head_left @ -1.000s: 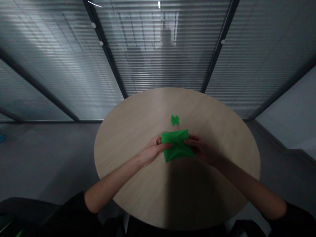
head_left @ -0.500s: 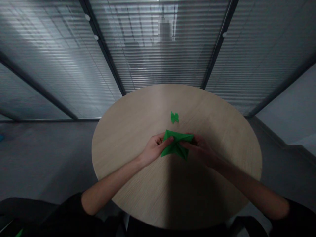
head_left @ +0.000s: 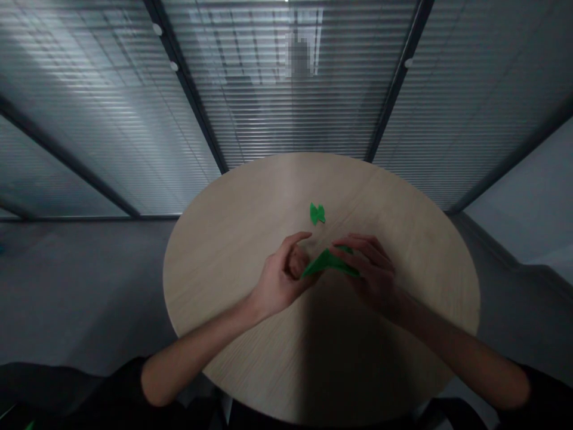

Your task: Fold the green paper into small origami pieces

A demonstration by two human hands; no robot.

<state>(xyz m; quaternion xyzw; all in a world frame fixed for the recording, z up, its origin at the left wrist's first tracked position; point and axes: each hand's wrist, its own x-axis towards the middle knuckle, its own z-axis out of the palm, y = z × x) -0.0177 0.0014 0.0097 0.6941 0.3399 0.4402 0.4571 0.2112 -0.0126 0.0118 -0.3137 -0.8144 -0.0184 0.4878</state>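
A sheet of green folded paper (head_left: 329,261) is held between my two hands over the middle of the table. My left hand (head_left: 286,272) grips its left corner low down near the thumb, with the index finger raised and curved away from it. From the right, my right hand (head_left: 369,269) closes on the paper, its fingers lying over the top edge and partly hiding it. Just beyond the hands lies a small green paper butterfly (head_left: 317,214), touched by neither hand.
The round wooden table (head_left: 233,221) stretches around my hands, with a dark shadow over its near part. Behind it stand glass panels with blinds (head_left: 295,119) and dark frames. Grey floor (head_left: 89,286) shows on the left.
The green paper has tipped from facing me, spread out, to a narrow edge-on view. My left thumb has come off its top face, and my right fingers have moved over its upper edge.
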